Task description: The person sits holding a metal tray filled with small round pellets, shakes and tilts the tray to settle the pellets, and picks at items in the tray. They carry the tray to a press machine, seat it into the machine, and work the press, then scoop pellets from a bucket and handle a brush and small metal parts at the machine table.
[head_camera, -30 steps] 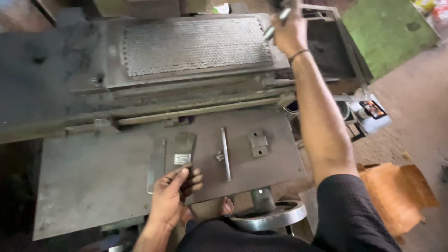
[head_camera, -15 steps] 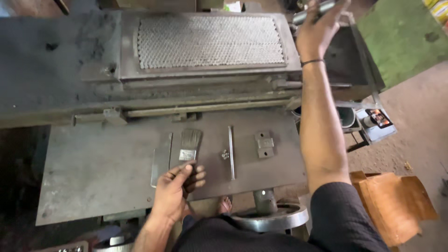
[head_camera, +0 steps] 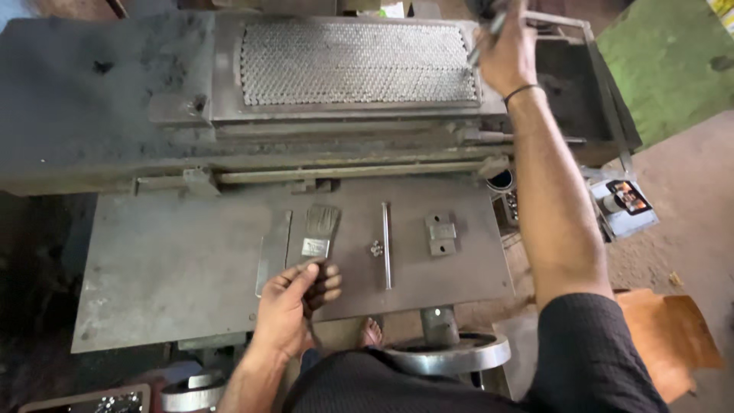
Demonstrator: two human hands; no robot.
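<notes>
Paintbrush (head_camera: 319,229) flat on grey steel plate (head_camera: 176,268), handle gripped by left hand (head_camera: 294,302).

Head view: bristles pointing away toward perforated machine bed (head_camera: 355,63); fingers curled shut around handle end. Right hand (head_camera: 506,53) raised at bed's far right corner, closed around thin metal tool (head_camera: 483,37). Beside brush: long rod (head_camera: 386,245), small block (head_camera: 441,233). Handwheel (head_camera: 451,356) below plate edge.

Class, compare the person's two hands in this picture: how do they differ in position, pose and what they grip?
The left hand is low, near the body, on the flat plate; the right hand is stretched far out to the machine's top corner. The left hand grips the brush by its handle; the right hand grips a thin metal tool pointing up. The left arm is bent; the right is straight. Both hands are bare and closed on something.
</notes>
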